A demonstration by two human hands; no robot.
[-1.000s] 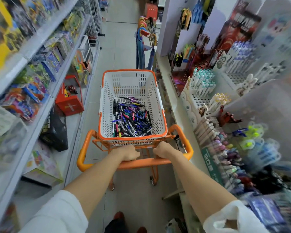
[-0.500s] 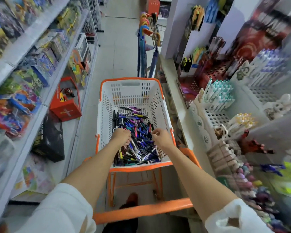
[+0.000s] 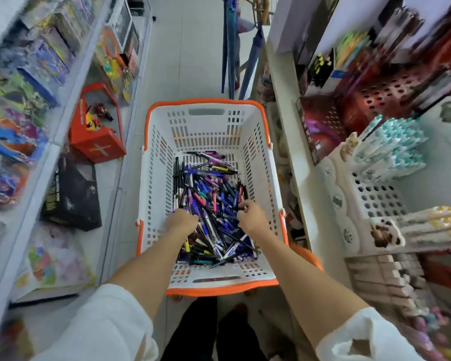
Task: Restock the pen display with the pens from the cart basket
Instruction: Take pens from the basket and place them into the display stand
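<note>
The pens [image 3: 211, 204] lie heaped on the floor of the orange-rimmed basket [image 3: 206, 101], and the pen display [image 3: 375, 196] stands just right of the basket. Inside the basket the left hand [image 3: 182, 220] dips into the heap, its fingers hidden and their state untellable; the right hand [image 3: 251, 216], nearer the basket's right wall, pinches a dark pen [image 3: 241, 208] with curled fingertips [image 3: 246, 203].

fingers of left hand [image 3: 182, 220] buried in pens [image 3: 211, 188], pen display [image 3: 391, 147] blurred
</note>
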